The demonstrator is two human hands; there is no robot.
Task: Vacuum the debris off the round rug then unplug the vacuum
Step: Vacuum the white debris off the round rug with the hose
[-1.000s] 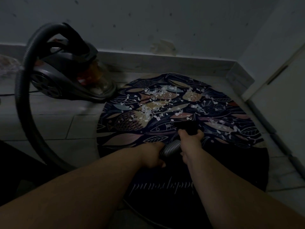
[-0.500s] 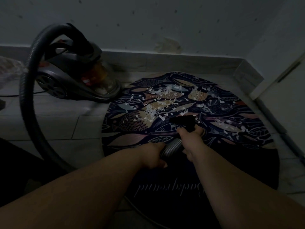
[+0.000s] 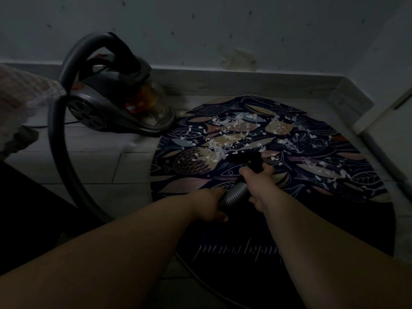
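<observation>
At the far left of my feed is a pale pinkish bundle, too blurred for me to identify. Beside it a dark ribbed plastic hose arcs up from the top of the dark grey canister vacuum cleaner and sweeps down across the grey tiled floor toward the bottom of my view. A thin dark cable lies on the tiles just left of the canister. The vacuum sits near the stone skirting under the pale wall, with its clear front end just beside the rim of the round dark rug printed with fish and leaves.

White flaky debris is scattered over the far half of the rug, thickest near the middle and thinner to the right. The near half looks dark, with some script lettering on it.

Both forearms reach in from below. My left hand grips the silvery ribbed end of the hose, fingers curled round it from the left with the thumb tip showing underneath. My right hand, just ahead of it, has its fingers wrapped tightly round the neck of the black T-shaped nozzle. The nozzle head sticks out just beyond those knuckles and rests on the rug at the near edge of the debris, flakes lying right against its far side.

At the right edge stands a white panel.
</observation>
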